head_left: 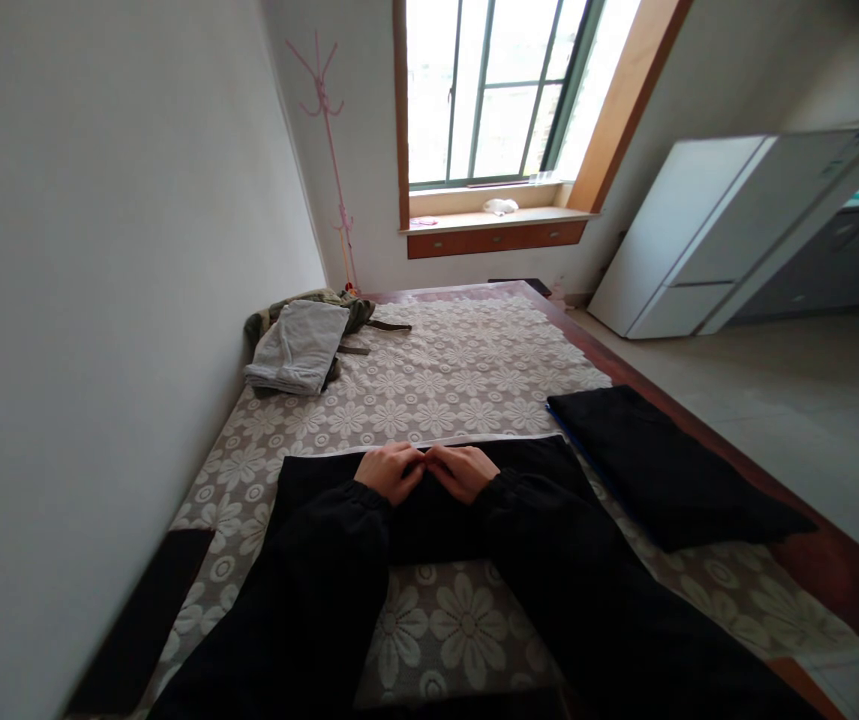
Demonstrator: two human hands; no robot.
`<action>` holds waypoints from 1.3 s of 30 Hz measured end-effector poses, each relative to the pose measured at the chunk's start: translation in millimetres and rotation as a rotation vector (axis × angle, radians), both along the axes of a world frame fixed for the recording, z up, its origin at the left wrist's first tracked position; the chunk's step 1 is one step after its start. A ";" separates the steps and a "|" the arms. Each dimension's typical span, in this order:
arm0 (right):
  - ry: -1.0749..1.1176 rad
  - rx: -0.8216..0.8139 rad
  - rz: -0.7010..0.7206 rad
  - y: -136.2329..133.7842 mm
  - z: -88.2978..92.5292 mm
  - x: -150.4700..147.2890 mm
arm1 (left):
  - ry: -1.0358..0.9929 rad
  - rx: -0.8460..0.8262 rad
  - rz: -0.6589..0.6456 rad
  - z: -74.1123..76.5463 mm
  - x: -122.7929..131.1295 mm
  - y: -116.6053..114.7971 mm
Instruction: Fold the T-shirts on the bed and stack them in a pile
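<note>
Flower-patterned tablecloth (466, 345), spread wide. Black cloth (433, 535), laid flat upon it, its upper part covered by both hands. Second black cloth (669, 465), placed just beside, to the right. Left hand (390, 472) and right hand (463, 472): fingers curled, tips brought together; whether fabric is pinched cannot be told. Creases are probably best avoided if the pale far edge (493, 438) is kept straight and tension equal.

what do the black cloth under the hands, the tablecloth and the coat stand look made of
Black cloth: matte fabric, judging by its dull surface; fibre unclear.
Tablecloth: probably lace or lace-patterned fabric, from its pale flowers and scalloped edge.
Coat stand: likely painted metal, given its thin pink rods, possibly plastic-coated.
</note>
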State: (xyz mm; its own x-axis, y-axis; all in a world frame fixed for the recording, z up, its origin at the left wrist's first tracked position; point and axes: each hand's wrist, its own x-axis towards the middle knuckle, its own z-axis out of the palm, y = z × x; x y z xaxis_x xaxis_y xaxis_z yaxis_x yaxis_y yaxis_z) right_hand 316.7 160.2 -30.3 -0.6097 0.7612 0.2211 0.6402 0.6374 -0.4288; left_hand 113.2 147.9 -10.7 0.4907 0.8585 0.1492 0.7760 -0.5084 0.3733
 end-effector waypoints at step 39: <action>-0.104 -0.057 -0.058 -1.0 6.7 -1.7 | 0.019 0.036 -0.005 -1.5 0.7 0.0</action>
State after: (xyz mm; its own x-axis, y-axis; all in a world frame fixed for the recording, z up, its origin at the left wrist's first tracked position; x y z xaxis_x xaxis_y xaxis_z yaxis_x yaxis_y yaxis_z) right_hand 315.0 159.1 -23.6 -0.5818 0.8052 0.1146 0.7179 0.5746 -0.3930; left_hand 113.8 147.9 -12.2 0.4979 0.8504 0.1702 0.7803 -0.5249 0.3401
